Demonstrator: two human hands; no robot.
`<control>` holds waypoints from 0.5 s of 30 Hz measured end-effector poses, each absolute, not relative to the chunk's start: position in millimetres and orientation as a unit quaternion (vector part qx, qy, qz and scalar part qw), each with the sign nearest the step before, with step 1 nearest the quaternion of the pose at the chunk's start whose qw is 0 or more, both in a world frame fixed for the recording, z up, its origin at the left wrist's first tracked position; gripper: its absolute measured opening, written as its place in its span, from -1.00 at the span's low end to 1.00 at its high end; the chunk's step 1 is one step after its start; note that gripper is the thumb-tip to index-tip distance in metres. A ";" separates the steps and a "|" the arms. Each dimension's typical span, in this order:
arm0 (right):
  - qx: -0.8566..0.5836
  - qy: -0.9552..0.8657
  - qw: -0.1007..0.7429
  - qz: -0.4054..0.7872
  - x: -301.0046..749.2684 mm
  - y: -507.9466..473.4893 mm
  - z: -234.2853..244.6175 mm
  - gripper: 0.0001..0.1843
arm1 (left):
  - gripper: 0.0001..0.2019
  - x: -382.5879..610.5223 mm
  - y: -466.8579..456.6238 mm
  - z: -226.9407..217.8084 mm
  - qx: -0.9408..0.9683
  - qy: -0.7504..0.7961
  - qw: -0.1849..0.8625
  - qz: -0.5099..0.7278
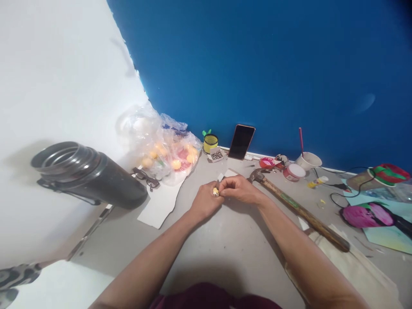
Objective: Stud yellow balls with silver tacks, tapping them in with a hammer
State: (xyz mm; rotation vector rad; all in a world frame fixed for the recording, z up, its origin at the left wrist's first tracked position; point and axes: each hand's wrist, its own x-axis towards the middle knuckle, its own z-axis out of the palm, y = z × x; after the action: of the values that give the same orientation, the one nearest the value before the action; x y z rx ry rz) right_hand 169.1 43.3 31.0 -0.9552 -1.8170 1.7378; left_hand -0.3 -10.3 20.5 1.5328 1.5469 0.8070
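Over the grey table my left hand [207,201] is closed around a small yellow and shiny metallic piece [216,192], too small for its kind to be told. My right hand [238,189] meets it with fingertips pinched together at the piece's right side; whatever sits between those fingertips is hidden. Just behind the hands lie small white paper scraps [220,177]. To the right of my right hand rests a hammer [299,210] with a worn wooden handle, its head pointing toward the back wall.
A dark flask [96,176] stands open at left, near sunglasses [146,178] and plastic bags of fruit-like items [174,156]. A phone [241,141] leans on the blue wall beside a small box of metal bits [216,155]. Paper cup [309,162] and pink tub [294,172] stand right.
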 end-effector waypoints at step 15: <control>-0.395 -0.768 0.254 0.436 152.2 32.2 31.0 -0.90 | -0.94 -2.1 -7.9 9.1 0.605 0.660 0.340 0.289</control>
State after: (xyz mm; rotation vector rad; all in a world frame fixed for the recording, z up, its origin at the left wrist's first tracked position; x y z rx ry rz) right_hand 152.2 32.2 31.0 -1.0747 -2.0860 1.1847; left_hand -2.1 -7.9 9.1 1.5751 1.7171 0.7510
